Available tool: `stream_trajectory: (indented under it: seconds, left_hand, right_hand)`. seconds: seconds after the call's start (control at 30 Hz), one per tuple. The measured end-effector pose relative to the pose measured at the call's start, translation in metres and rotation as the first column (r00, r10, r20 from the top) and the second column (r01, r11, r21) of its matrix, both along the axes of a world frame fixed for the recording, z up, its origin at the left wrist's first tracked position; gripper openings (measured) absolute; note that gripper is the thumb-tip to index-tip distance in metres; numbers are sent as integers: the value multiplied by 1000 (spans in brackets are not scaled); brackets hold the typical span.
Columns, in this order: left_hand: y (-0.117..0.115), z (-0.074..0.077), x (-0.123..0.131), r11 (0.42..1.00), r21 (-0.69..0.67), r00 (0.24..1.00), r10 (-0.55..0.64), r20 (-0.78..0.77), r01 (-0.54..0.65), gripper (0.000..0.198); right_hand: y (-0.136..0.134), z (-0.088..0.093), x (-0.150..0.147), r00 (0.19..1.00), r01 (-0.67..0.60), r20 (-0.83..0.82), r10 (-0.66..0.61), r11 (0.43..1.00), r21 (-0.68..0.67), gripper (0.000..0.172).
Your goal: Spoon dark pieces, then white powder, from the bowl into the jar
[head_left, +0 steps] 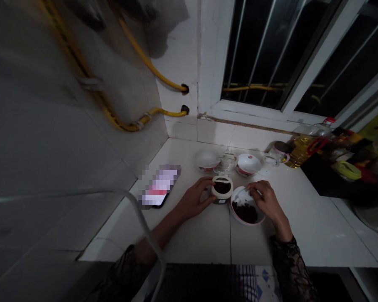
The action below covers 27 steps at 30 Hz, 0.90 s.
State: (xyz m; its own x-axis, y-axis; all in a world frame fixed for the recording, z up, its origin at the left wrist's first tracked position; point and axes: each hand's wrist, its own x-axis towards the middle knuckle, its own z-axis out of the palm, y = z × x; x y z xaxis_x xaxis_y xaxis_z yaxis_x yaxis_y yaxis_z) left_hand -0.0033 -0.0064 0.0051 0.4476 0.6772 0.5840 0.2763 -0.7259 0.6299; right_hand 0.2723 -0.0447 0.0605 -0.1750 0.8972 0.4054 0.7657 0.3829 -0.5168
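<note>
My left hand (pixel 198 197) is wrapped round the side of a small jar (pixel 221 200) with a cream rim, its clear lid flipped up at the back. Dark contents show through the jar's opening. Just to the right stands a white bowl (pixel 261 221) with a pink rim, partly filled with dark, crumbly bits (pixel 246 213). Over the bowl's far right edge, my right hand (pixel 267 202) has its fingers pinched together. They hold what looks like a small white spoon (pixel 242 196), its tip low inside the bowl and hard to make out.
Behind the jar stand two white bowls (pixel 248 162) and clear glassware (pixel 228 161). A phone (pixel 162 184) lies at left. An oil bottle (pixel 300 149) and a dark condiment box (pixel 321 174) occupy the right. A pale cable (pixel 141 218) crosses the near left view.
</note>
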Motion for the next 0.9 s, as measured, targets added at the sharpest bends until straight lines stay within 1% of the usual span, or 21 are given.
stream_trajectory:
  seconds: [0.1, 0.27, 0.4, 0.5, 0.67, 0.9]
  left_hand:
    - [0, 0, 0, 1000, -11, 1000, 2, 0, -2, 35]
    - [0, -1, 0, 1000, -1, 1000, -8, 9, 8, 36]
    - [0, 0, -1, 1000, 4, 1000, 5, -11, -5, 35]
    - [-1, 1, -1, 1000, 1, 1000, 5, -14, -5, 35]
    - [-1, 0, 0, 1000, -3, 1000, 2, -5, -2, 34]
    - [-1, 0, -1, 1000, -21, 1000, 8, -9, -8, 33]
  right_hand:
    - [-1, -1, -5, 997, -7, -80, 0, 996, -85, 20]
    - [-2, 0, -6, 965, 76, -237, -116, 982, -172, 21]
    - [0, 2, -4, 885, 120, -411, -220, 959, -255, 22]
    - [1, 2, -3, 815, 119, -512, -272, 943, -311, 23]
    - [3, 3, -3, 738, 109, -595, -316, 927, -358, 21]
    - [5, 2, 1, 624, 155, -693, -360, 927, -342, 16]
